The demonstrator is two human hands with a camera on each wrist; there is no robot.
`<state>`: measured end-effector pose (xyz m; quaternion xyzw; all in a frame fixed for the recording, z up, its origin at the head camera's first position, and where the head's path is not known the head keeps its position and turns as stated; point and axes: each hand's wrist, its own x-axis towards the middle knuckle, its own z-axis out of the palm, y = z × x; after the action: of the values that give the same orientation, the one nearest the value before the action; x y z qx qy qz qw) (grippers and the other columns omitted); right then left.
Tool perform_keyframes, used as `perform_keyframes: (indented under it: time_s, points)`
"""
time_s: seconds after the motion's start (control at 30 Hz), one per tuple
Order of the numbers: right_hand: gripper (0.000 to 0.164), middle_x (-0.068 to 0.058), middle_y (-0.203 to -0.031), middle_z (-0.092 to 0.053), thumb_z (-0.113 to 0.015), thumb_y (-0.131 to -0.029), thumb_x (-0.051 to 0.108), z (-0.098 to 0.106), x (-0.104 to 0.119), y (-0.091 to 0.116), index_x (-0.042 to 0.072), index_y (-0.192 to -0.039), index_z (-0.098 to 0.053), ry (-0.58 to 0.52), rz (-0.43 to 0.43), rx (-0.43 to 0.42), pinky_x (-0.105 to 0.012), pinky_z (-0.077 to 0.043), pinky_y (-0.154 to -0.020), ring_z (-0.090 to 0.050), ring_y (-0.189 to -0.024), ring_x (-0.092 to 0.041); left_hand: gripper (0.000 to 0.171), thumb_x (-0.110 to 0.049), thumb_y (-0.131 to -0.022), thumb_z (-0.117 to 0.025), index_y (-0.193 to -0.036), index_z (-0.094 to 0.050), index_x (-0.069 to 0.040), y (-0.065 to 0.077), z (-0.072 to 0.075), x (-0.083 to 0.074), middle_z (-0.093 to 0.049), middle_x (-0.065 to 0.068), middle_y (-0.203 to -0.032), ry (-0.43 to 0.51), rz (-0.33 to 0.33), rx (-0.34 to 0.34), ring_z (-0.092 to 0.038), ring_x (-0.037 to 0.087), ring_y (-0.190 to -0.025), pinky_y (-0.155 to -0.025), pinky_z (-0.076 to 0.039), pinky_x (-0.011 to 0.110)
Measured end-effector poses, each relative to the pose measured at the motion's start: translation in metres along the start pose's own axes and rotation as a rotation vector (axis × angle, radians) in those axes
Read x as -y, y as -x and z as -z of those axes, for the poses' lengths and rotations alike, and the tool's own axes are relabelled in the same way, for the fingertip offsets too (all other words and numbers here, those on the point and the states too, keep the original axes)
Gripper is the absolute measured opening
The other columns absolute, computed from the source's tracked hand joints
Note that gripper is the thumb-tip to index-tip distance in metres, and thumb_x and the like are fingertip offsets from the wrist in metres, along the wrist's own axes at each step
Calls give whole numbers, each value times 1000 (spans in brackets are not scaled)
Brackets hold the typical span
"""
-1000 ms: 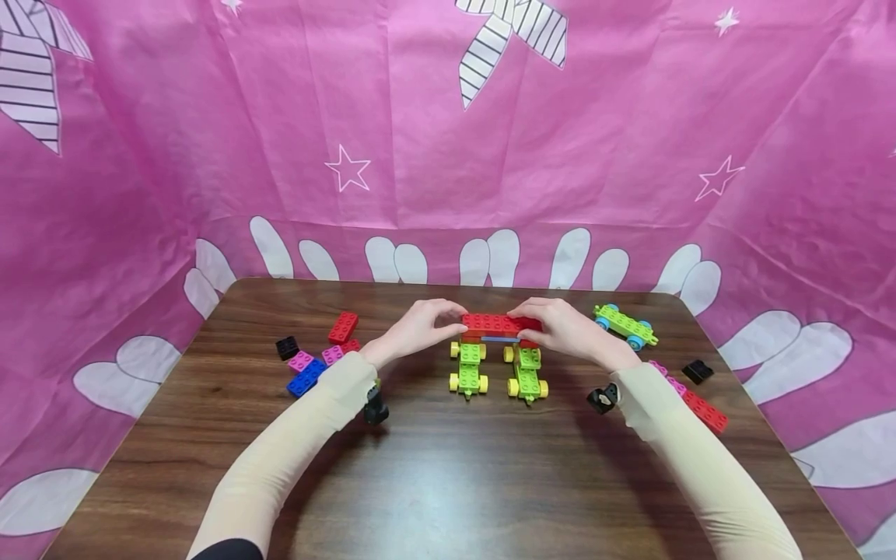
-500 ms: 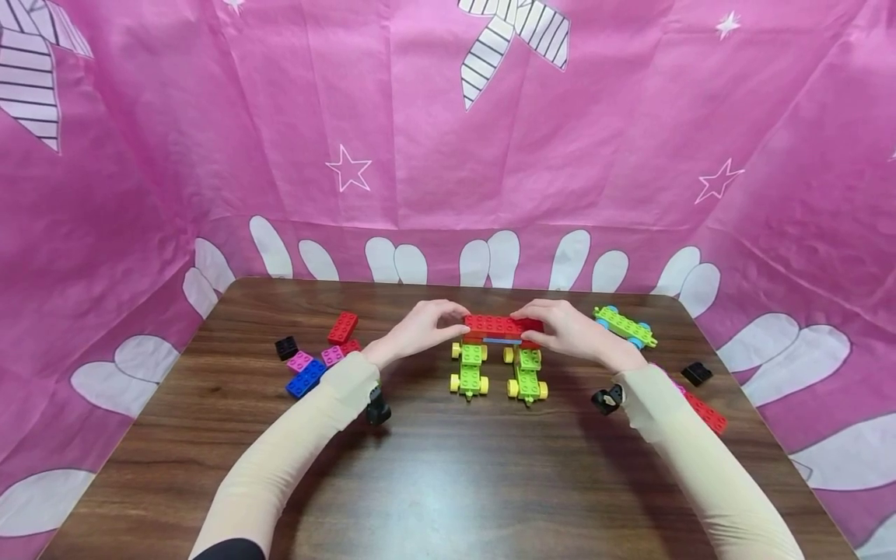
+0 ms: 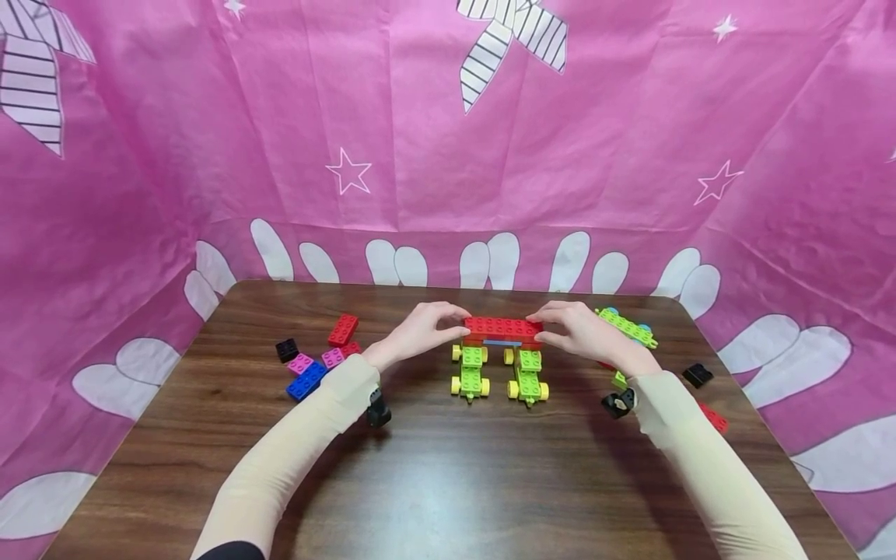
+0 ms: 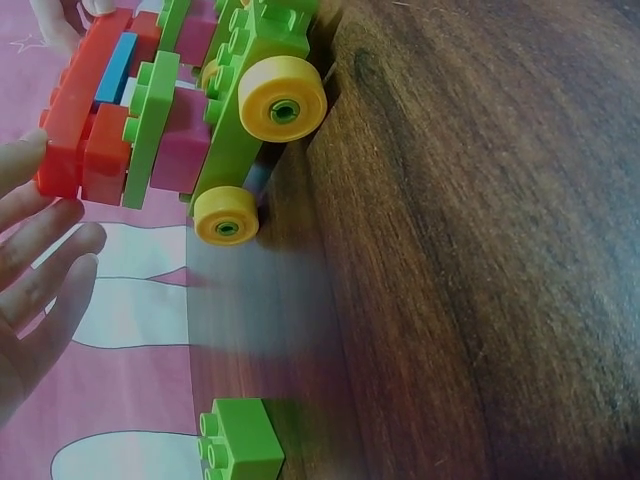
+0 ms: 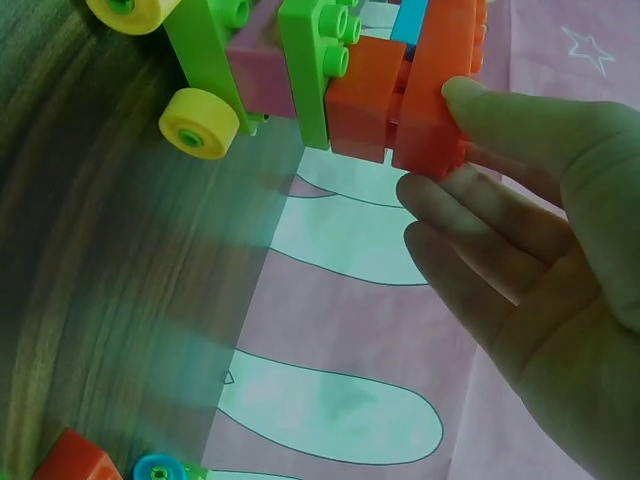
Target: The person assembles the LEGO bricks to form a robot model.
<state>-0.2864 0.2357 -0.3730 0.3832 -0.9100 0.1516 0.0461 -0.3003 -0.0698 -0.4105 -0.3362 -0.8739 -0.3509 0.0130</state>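
Observation:
A toy-brick build stands mid-table, topped by a long red brick [image 3: 500, 327]. Beneath it show a blue piece [image 3: 502, 343], smaller red bricks [image 4: 106, 150], green bricks [image 4: 152, 130] and pink bricks [image 4: 182, 140]. Two green wheeled bases [image 3: 471, 381] with yellow wheels carry it. My left hand [image 3: 420, 330] pinches the red brick's left end between thumb and fingers. At its right end, my right hand [image 3: 577, 327] pinches too, thumb on the near side; its other fingers are spread loosely below in the right wrist view. The far side of the build is hidden.
To the left lie a blue brick [image 3: 306, 381], a black brick [image 3: 286, 350], pink bricks [image 3: 300, 363] and red bricks [image 3: 343, 330]. At right are a green base with blue wheels [image 3: 628, 327], a black brick [image 3: 698, 375] and a partly covered red brick [image 3: 714, 418].
My right hand has slid rightward along the red brick to its end, uncovering more of it and covering more pieces on the right. My left hand stays about where it was.

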Motion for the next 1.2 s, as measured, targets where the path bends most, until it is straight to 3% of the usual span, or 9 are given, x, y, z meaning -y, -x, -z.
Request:
perform_keyframes:
  time_s: [0.63, 1.2]
  points:
    - [33, 0, -100, -69, -71, -83, 22, -8, 0, 8, 11, -114, -68, -70, -32, -80, -32, -52, -65, -58, -76, -6, 33, -31, -87, -66, -115, -65, -14, 1, -3, 1, -68, 0, -112, 16, -6, -11, -63, 11, -105, -94, -49, 30]
    - [30, 3, -97, -68, -70, -84, 24, -12, 1, 9, 14, -113, -69, -101, -77, -96, -35, -52, -66, -57, -75, -5, 33, -31, -87, -66, -115, -65, -14, 2, -3, 0, -68, 0, -112, 18, 6, -16, -63, 12, -105, -93, -49, 32]
